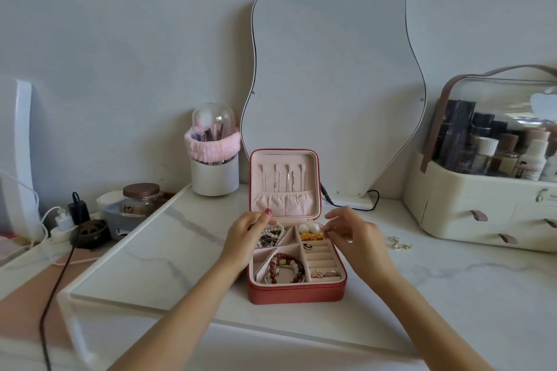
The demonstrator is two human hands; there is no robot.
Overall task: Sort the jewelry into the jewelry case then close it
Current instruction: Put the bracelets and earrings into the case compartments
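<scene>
A red jewelry case (297,292) with a pink lining stands open on the white marble tabletop, its lid (284,182) upright. Inside lie a red bead bracelet (286,266), pearl bracelets (272,232), pearl and gold earrings (310,232) and rings (324,273). My left hand (247,233) rests at the case's left rim beside the pearl bracelets, fingers curled. My right hand (351,233) hovers over the case's back right corner, fingertips pinched on something small that I cannot make out. A few loose earrings (401,243) lie on the table to the right.
A wavy mirror (334,75) leans on the wall behind the case. A brush holder (214,159) stands at back left, a cosmetics organizer (494,187) at right. Jars, chargers and a dark cable (57,283) crowd the left side.
</scene>
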